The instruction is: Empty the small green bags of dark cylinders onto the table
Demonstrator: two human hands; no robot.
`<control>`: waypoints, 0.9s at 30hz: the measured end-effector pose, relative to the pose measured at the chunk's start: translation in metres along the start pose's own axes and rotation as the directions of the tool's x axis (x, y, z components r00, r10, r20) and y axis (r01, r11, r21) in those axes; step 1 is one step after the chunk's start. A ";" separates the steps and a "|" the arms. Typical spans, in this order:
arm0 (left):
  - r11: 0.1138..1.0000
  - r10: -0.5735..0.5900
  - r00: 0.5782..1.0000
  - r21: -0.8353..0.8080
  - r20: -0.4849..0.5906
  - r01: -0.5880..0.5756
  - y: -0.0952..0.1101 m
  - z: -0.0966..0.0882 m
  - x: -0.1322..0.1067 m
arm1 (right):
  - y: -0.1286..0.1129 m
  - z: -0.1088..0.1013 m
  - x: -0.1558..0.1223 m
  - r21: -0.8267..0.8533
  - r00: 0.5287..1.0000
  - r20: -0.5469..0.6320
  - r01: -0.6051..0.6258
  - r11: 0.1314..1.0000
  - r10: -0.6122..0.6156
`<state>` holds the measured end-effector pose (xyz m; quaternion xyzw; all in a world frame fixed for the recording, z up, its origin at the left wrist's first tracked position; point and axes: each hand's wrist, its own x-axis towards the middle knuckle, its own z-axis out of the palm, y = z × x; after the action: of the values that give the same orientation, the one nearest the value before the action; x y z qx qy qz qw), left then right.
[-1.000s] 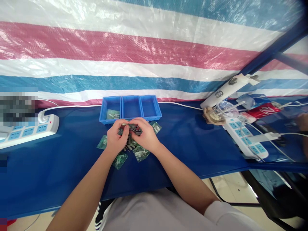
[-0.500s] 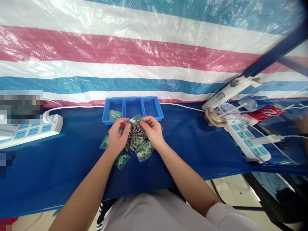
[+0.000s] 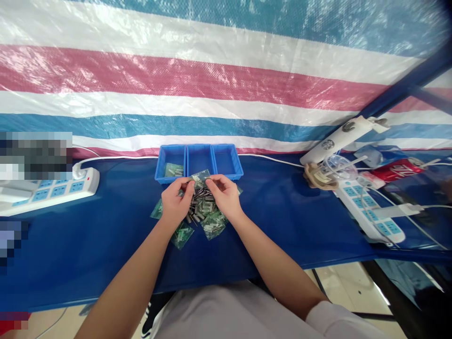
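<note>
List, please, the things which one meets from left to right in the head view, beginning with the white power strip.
White power strip → left hand → small bag pinched between both hands → right hand → clear plastic container → red can.

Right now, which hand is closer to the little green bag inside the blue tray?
Left. The left hand is just in front of the bag; the right hand is farther off, to its right.

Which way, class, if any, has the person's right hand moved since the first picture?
Yes: the right hand has moved slightly rightward against the blue tray, toward its right end.
</note>
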<state>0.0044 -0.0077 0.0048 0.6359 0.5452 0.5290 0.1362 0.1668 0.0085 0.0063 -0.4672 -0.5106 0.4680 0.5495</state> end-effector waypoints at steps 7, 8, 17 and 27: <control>0.999 -0.050 0.999 -0.006 -0.010 0.050 -0.003 0.002 -0.001 | -0.002 -0.005 0.002 -0.096 0.998 -0.015 0.065 0.993 -0.066; 0.998 -0.061 0.998 -0.009 -0.004 0.061 -0.003 0.002 -0.001 | -0.002 -0.006 0.002 -0.095 0.997 -0.015 0.071 0.993 -0.072; 0.990 -0.073 0.995 -0.119 0.075 0.081 -0.005 -0.003 -0.003 | -0.013 -0.005 0.004 0.156 0.981 0.113 -0.174 0.972 0.157; 0.997 -0.019 0.999 -0.074 0.036 0.021 -0.008 -0.001 -0.002 | -0.011 -0.005 0.006 0.179 0.990 0.064 -0.139 0.974 0.129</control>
<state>-0.0006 -0.0072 -0.0016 0.6342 0.5289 0.5362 0.1749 0.1726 0.0133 0.0179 -0.4357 -0.4468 0.5609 0.5439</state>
